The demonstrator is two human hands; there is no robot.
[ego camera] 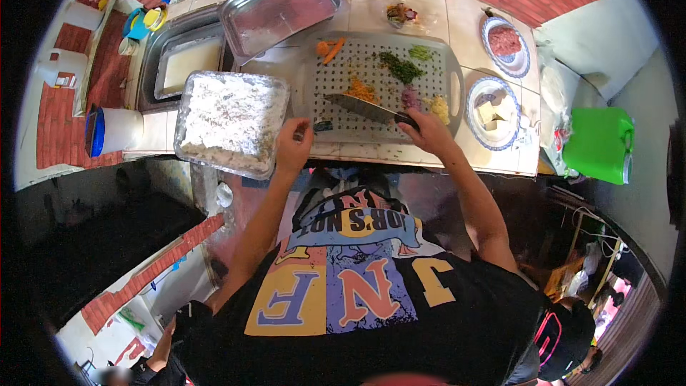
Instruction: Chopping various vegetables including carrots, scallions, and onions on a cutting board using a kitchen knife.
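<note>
My right hand [426, 131] grips the dark handle of a kitchen knife [362, 107]. Its blade lies flat-looking over a grey cutting board [343, 131] with rows of dark dots or holes, pointing left. Just beyond the blade sits chopped carrot [358, 89]. Chopped dark green herbs [401, 67], a paler green pile [420, 52], chopped purple onion [411, 97] and a pale yellow minced pile [438, 110] are on the board too. Larger carrot pieces [333, 50] rest at its far left. My left hand [295, 142], fingers curled, is at the board's near left corner; whether it holds anything is unclear.
Left of the board, a foil-like tray [230, 118] of whitish stuff overhangs the counter edge. Behind it are a sink [147, 72] and a tilted metal pan [236, 37]. Bowls of ground meat [504, 42] and pale chunks [490, 110] stand right, near a green jerrycan [597, 145].
</note>
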